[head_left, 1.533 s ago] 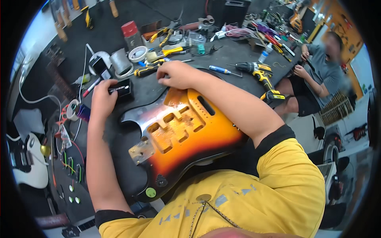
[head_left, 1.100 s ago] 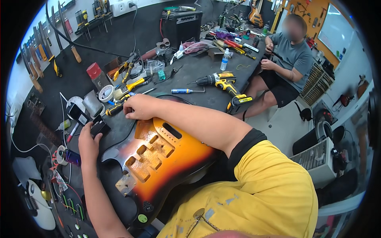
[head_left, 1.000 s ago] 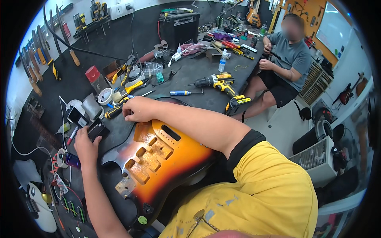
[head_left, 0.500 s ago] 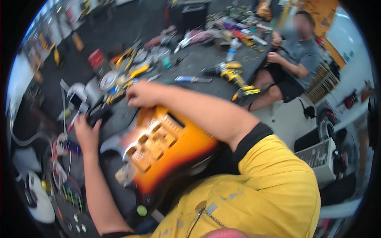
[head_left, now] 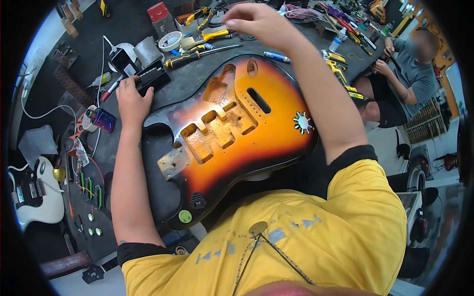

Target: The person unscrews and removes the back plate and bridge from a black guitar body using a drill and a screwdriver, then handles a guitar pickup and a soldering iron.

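A sunburst electric guitar body [head_left: 276,130], orange in the middle and dark at the rim, lies flat before me with its routed cavities bare. Near its left side, my left hand [head_left: 132,101] has thumb and fingers around the near end of a black box [head_left: 152,77]. Beyond the body's far edge, my right hand [head_left: 256,24] is raised over the bench, fingers loosely bent and thumb apart, with nothing visible in it. Close to that hand lie a yellow-handled brush [head_left: 210,36] and a screwdriver [head_left: 183,60]. A clear plate [head_left: 173,163] sits at the neck pocket.
A tape roll [head_left: 170,41], a red-topped container [head_left: 162,17] and a blue-handled tool [head_left: 276,57] lie on the far bench. Beside my right forearm is a yellow cordless drill [head_left: 338,69]. A white guitar [head_left: 52,202] lies far left. Another person [head_left: 412,69] sits at right.
The view has swung and sharpened. My right hand has risen away from the guitar body's edge to above the tools. My left hand stays at the black box.
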Tool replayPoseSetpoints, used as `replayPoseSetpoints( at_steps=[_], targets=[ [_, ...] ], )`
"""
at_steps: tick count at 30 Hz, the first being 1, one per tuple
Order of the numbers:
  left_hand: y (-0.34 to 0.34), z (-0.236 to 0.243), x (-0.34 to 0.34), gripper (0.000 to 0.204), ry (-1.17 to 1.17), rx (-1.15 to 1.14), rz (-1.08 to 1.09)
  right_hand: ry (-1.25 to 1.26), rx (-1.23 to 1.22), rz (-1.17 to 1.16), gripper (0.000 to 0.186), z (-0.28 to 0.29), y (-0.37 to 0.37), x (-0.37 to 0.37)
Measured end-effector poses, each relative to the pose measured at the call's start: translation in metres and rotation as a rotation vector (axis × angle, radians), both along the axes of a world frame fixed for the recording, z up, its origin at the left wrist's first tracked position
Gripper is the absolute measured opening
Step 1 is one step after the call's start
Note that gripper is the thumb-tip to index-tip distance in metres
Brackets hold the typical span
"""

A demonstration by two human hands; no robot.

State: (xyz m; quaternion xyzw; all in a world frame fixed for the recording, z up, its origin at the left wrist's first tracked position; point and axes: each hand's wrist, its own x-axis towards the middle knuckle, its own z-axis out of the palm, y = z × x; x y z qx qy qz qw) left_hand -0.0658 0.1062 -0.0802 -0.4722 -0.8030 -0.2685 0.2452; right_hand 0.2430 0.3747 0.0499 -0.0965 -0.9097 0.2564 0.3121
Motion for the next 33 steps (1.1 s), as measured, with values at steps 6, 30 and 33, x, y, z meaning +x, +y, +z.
replayPoseSetpoints(
  at_steps=[6, 30, 33],
  targets=[
    [0.005, -0.001, 0.003, 0.051, 0.009, -0.025, 0.024, -0.697, 0.165, 0.007, 0.028, 0.027, -0.131, 0.099],
    [-0.074, 0.070, 0.017, 0.060, -0.351, -0.269, -0.211, -0.082, 0.067, -0.123, 0.066, -0.107, -0.113, 0.204],
    [-0.107, 0.108, 0.099, 0.054, -0.522, -0.234, -0.258, -0.076, -0.067, -0.157, 0.067, -0.128, -0.121, 0.234]
  ],
)
